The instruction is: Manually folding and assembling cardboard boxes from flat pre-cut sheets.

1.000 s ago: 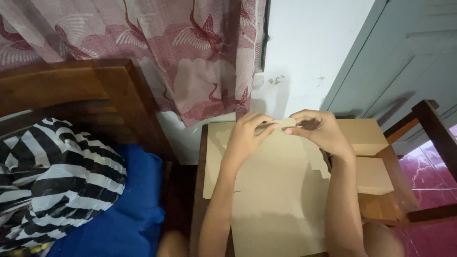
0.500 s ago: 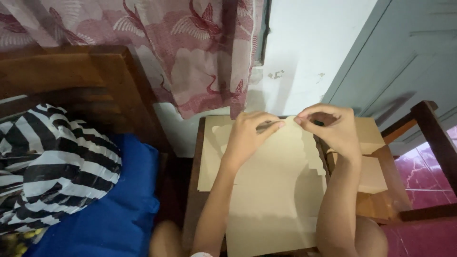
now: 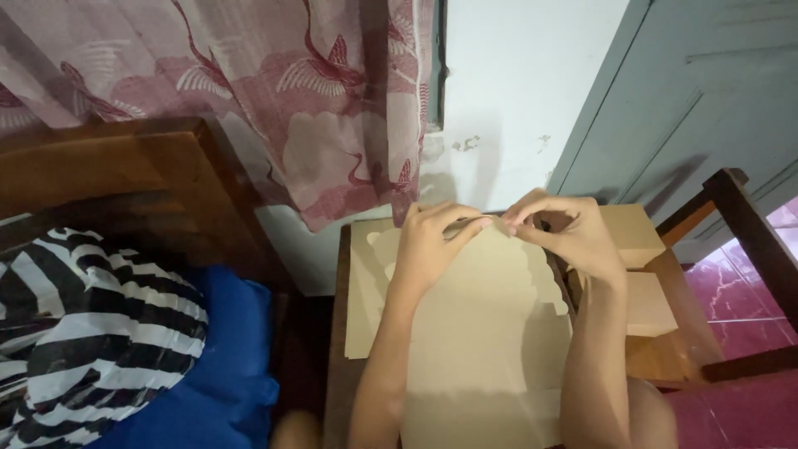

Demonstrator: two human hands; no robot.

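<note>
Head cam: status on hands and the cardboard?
Left hand and right hand both pinching far edge of tan cardboard sheet. Sheet flat on wooden table. Nothing blocking.

Flat tan cardboard sheet (image 3: pixel 482 333), scalloped edge

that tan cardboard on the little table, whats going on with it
A person leans over a flat sheet of tan cardboard lying on a small wooden table. The left hand and the right hand meet at the sheet's far edge, fingers pinching there. What they pinch is too small to make out. More cardboard pieces lie to the right.
</note>
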